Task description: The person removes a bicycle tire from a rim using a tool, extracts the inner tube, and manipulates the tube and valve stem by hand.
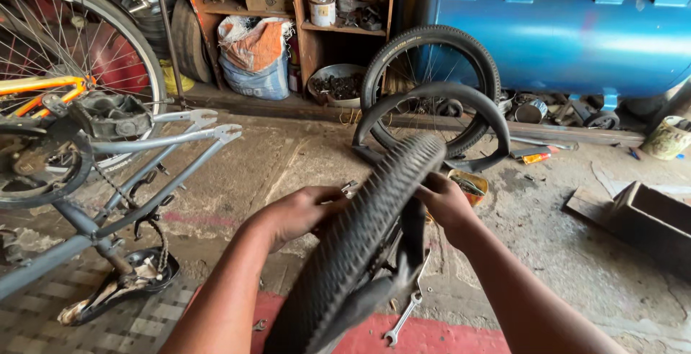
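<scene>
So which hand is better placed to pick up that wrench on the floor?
Probably the right hand. The wrench lies on the floor below it, right of the tyre, while the left hand grips the tyre's far side.

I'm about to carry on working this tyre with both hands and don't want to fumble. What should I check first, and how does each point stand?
1. Left hand on the tyre: ok, it grips the left side.
2. Right hand on the tyre: ok, it holds the right side.
3. Spanner close by: ok, on the floor below the tyre.
4. Upside-down grey bicycle clear of the hands: ok, off to the left.
5. Tyre bead condition: cannot tell, blurred.
</scene>
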